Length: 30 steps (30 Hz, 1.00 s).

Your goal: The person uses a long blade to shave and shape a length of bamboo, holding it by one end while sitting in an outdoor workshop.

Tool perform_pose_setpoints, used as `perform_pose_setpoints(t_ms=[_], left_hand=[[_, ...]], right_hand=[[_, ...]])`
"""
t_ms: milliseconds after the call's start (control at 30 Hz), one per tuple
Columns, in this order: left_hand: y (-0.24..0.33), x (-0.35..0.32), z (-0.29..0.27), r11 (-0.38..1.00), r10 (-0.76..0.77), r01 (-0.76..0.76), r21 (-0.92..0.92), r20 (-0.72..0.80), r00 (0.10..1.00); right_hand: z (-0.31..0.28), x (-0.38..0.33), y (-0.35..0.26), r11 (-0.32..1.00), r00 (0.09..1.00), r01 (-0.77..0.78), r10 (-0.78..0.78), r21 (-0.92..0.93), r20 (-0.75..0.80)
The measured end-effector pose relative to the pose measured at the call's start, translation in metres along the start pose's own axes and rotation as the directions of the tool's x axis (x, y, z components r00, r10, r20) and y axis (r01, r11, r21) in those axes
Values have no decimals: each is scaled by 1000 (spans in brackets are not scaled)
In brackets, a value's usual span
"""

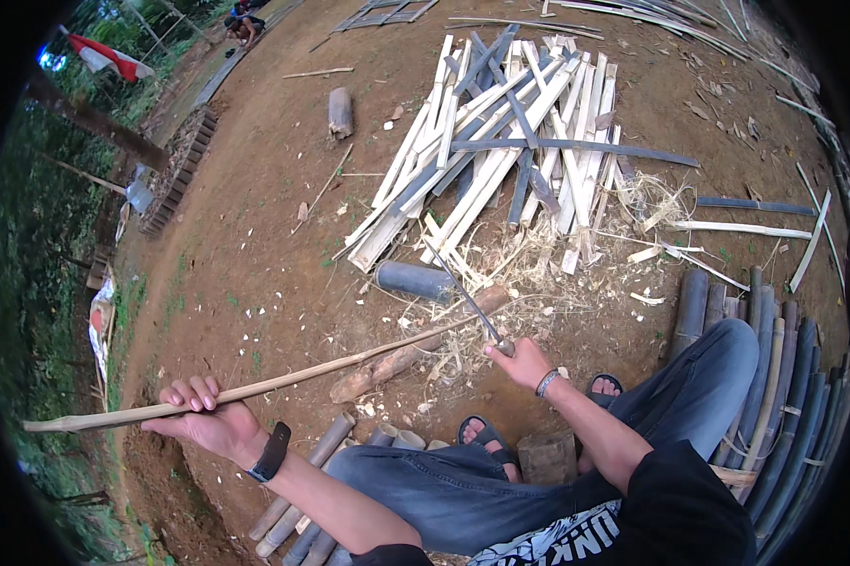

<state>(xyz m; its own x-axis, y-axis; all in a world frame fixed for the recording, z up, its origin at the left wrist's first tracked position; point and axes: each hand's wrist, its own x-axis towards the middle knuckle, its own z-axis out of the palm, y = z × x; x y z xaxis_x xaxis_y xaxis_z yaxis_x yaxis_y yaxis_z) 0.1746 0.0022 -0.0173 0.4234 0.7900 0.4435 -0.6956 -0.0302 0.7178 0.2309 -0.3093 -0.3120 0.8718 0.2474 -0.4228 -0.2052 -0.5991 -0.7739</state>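
Observation:
My left hand (219, 429), palm up, has its fingers curled over a long, thin bamboo strip (302, 375). The strip slants from the far left toward the middle, its other end over a short wooden log (387, 370) on the ground. In my right hand (527, 362) is the handle of a long-bladed knife (470, 300). Its narrow blade points away and to the left, crossing near the strip's end. Whether blade and strip touch, I cannot tell. Curly shavings (463, 354) lie around the log.
Ahead is a heap of split bamboo slats (500, 141), with a dark bamboo piece (416, 280) before it. Bamboo poles (783, 406) are stacked at my right, and more bamboo pieces (302, 476) lie beside my left leg. A wooden block (548, 459) stands between my feet. Another person (246, 24) crouches far off.

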Motion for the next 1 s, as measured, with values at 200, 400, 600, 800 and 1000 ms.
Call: perform_pose_setpoints(t_ms=[200,400,600,800,1000], left_hand=[[-2,-7,10,977,160,-115,182,-257,953],[9,-5,-3,961,212,-137,242,-314,925],[3,-3,-7,930,295,-143,338,-458,839],[0,-6,-6,906,346,-176,385,-435,831],[-5,0,7,909,347,-172,381,-458,818]], right_hand=[[64,-22,-16,919,990,137,-135,369,-33],[87,-38,-37,922,970,-70,-25,380,241],[99,-1,28,980,993,-21,-2,198,115],[98,19,56,944,971,-223,193,243,141],[109,35,93,958,981,-195,188,208,52]])
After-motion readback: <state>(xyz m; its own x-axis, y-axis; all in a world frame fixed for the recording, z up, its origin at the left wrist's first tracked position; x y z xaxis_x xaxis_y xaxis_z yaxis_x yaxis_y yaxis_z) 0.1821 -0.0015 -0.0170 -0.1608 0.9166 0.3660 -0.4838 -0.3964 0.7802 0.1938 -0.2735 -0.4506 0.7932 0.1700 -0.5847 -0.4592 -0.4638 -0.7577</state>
